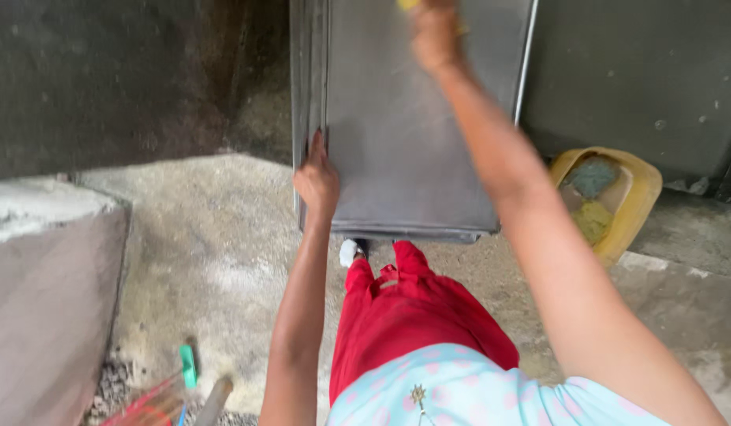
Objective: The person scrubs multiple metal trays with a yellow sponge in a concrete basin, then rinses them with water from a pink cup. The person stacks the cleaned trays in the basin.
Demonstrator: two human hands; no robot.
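Metal tray (405, 150) edge clasped by left hand (317, 180); right hand (435, 35) presses its face

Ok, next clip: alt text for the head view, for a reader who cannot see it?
A person stands a large metal tray upright on a concrete floor, left hand gripping its left edge, right hand pressed against its upper face. A yellow container holding scrub pads lies to the right.

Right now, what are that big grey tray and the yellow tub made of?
The big grey tray looks like metal, probably steel or aluminium: dull silver-grey, brushed sheen, thin folded rim. The left hand grips its edge; the right hand presses near its top. The yellow tub looks like plastic: smooth, rounded, evenly coloured, though grimy.
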